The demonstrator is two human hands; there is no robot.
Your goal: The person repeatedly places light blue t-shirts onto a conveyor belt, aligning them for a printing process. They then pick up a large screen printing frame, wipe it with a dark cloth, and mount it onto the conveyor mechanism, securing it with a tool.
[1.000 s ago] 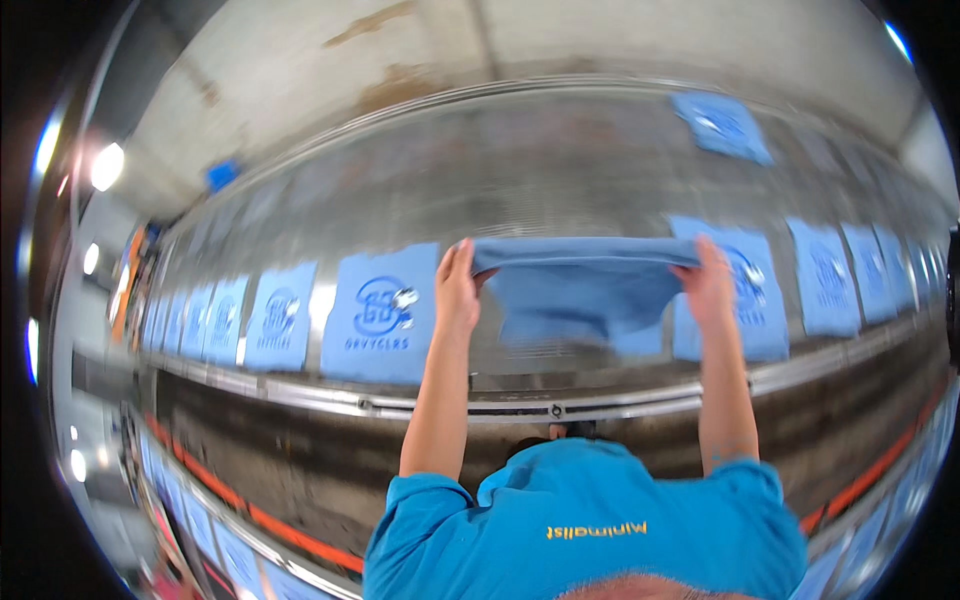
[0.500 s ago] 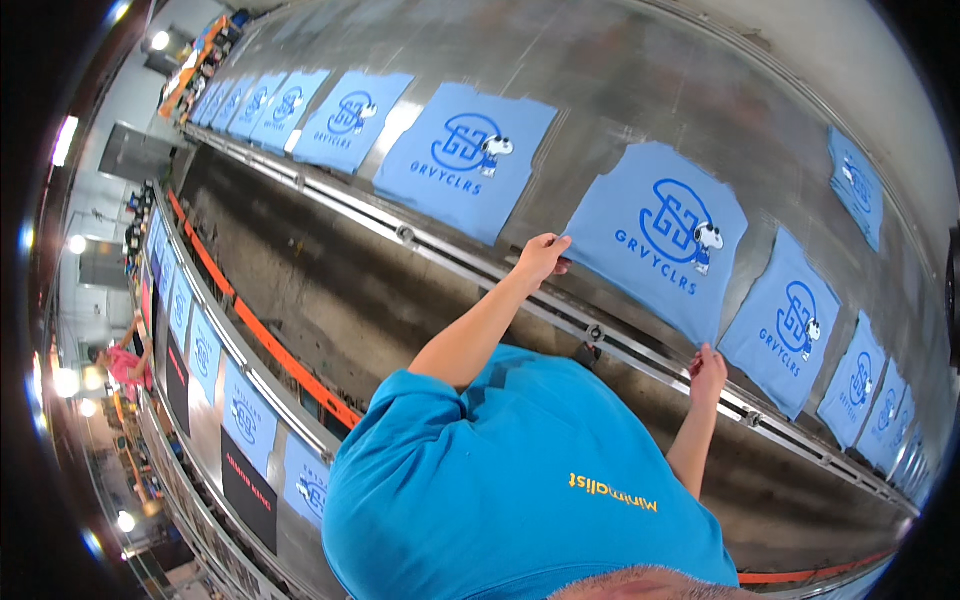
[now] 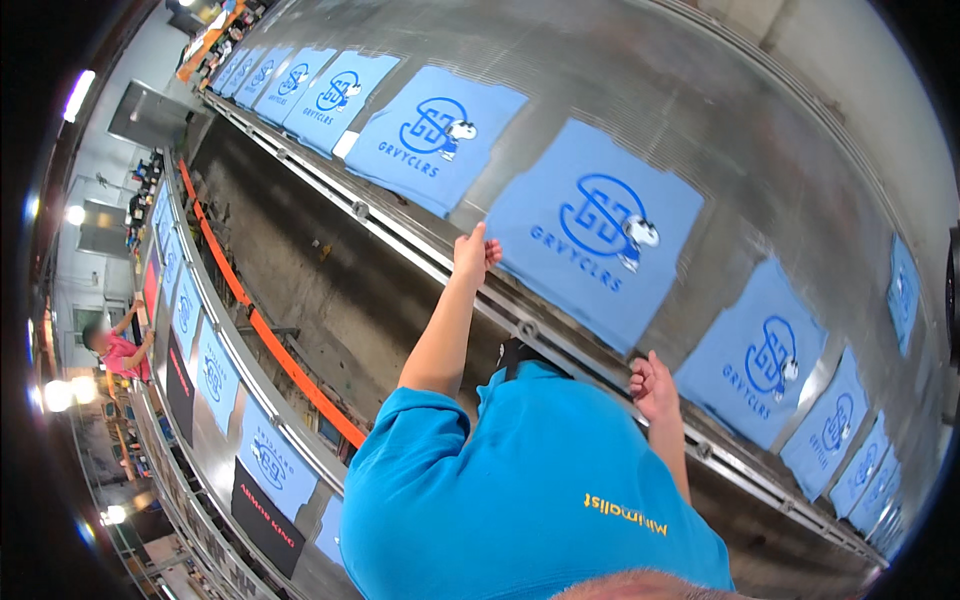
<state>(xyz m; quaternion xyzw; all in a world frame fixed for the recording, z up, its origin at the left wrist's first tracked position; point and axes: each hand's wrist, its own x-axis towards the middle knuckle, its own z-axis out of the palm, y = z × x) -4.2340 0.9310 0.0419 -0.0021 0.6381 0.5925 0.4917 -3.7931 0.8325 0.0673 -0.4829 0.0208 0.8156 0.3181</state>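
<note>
A light blue cut shirt panel (image 3: pixel 570 220), printed with a dark blue emblem and a white cartoon dog in sunglasses, lies flat on the long grey printing table (image 3: pixel 640 80). My left hand (image 3: pixel 474 254) is at the panel's near left corner, its fingers loosely bent and parted, nothing seen in them. Just off the near right corner is my right hand (image 3: pixel 655 388), with loosely curled fingers and no cloth visible in it. Similar printed panels flank this one: one (image 3: pixel 435 135) to the left, another (image 3: pixel 755 350) to the right.
A metal rail (image 3: pixel 400 228) runs along the table's near edge. Left of me stands another table with blue and black panels (image 3: pixel 268 515), edged by an orange strip (image 3: pixel 265 330). A person in a pink top (image 3: pixel 122 355) works there. One panel (image 3: pixel 903 295) lies at the table's far right.
Both hands have come away from the panel corners they were pinching, and their fingers have loosened. The view has shifted, so the panel appears farther left. It lies flat.
</note>
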